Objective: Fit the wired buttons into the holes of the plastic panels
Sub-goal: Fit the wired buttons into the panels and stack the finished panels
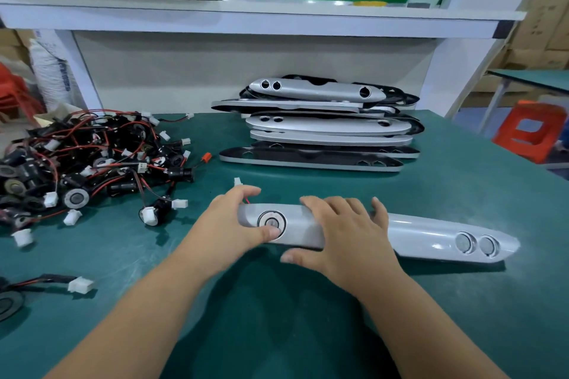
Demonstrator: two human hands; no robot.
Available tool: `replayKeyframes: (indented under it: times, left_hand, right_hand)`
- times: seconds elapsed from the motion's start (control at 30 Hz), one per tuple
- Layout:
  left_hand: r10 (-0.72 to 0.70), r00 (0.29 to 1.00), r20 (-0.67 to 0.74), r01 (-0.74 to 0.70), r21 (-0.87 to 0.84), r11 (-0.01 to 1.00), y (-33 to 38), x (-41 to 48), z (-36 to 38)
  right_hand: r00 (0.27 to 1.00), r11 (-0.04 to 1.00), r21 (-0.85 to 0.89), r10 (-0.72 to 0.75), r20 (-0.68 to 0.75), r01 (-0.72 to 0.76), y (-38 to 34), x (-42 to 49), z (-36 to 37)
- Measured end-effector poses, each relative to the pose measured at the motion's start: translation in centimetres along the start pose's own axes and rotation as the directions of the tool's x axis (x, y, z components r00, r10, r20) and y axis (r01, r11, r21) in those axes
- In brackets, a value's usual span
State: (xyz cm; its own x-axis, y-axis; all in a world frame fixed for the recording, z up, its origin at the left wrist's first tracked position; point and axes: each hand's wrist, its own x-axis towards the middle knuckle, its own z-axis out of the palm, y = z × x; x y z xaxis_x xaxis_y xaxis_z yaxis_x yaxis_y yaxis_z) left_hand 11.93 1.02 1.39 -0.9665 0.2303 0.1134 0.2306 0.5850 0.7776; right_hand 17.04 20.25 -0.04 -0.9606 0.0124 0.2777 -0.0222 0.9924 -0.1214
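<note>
A long silver plastic panel (425, 232) lies across the green table in front of me. A round wired button (271, 222) sits in the hole at its left end, and two more holes (475, 244) show at its right end. My left hand (229, 224) grips the panel's left end, its thumb pressing on the button's lower rim. My right hand (341, 234) rests over the panel's middle, fingers across the far edge and thumb at the near edge. A red wire and a white connector (237, 181) stick out behind the left hand.
A tangled heap of black wired buttons (92, 160) with red wires and white plugs fills the left of the table. A stack of several panels (323, 124) stands at the back centre. One loose button (9, 301) lies at the left edge. An orange stool (529, 132) stands to the right.
</note>
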Motion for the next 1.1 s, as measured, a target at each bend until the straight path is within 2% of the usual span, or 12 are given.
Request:
replayKeyframes:
  times: [0.13, 0.3, 0.43, 0.57, 0.63, 0.67, 0.73, 0.8, 0.9, 1.0, 1.1]
  left_hand:
    - [-0.009, 1.0, 0.009, 0.008, 0.074, 0.997, -0.4, 0.2, -0.5]
    - [-0.001, 1.0, -0.013, 0.002, 0.118, 0.993, -0.4, 0.6, -0.1]
    - [0.008, 1.0, -0.018, -0.007, 0.083, 0.997, -0.7, 0.6, 0.3]
    - [-0.034, 0.999, -0.023, 0.034, 0.011, 0.999, -2.0, 0.5, 0.1]
    - [-0.128, 0.992, 0.006, 0.126, -0.227, 0.966, -2.5, 0.6, 0.1]
    - [-0.165, 0.986, 0.033, 0.166, -0.366, 0.916, -2.6, 0.6, 0.2]
    - [-0.218, 0.976, 0.027, 0.203, -0.489, 0.848, -2.8, 0.4, 0.5]
    - [-0.239, 0.966, -0.1, 0.185, -0.382, 0.906, -2.9, 0.3, 0.9]
    - [-0.196, 0.94, -0.281, 0.149, -0.18, 0.972, -2.3, -0.3, 1.4]
    - [-0.176, 0.926, -0.334, 0.117, -0.191, 0.975, -1.7, -1.2, 1.4]
    - [-0.145, 0.92, -0.363, 0.0, -0.37, 0.929, -0.9, -2.5, 0.5]
  right_hand:
    - [0.988, 0.989, -0.039, 0.146, 0.058, -0.144, 5.5, -1.3, -0.7]
    - [0.936, 0.939, -0.11, 0.336, 0.108, -0.325, 13.8, -3.9, -2.1]
    - [0.868, 0.868, 0.044, 0.493, 0.056, -0.495, 17.6, -5.4, -2.6]
    - [0.884, 0.872, 0.188, 0.466, -0.04, -0.451, 18.3, -5.8, -1.9]
    - [0.881, 0.867, 0.22, 0.469, -0.059, -0.446, 18.3, -5.8, -1.7]
    - [0.876, 0.862, 0.233, 0.477, -0.072, -0.45, 18.4, -5.7, -1.6]
    - [0.864, 0.848, 0.27, 0.495, -0.095, -0.456, 18.5, -5.7, -1.6]
    - [0.866, 0.851, 0.281, 0.488, -0.111, -0.444, 18.6, -5.6, -1.5]
    - [0.876, 0.86, 0.266, 0.472, -0.094, -0.435, 18.3, -5.8, -1.6]
    - [0.864, 0.842, 0.33, 0.488, -0.125, -0.427, 17.4, -6.5, -2.5]
    - [0.854, 0.841, 0.388, 0.478, -0.204, -0.378, 16.7, -8.5, -3.7]
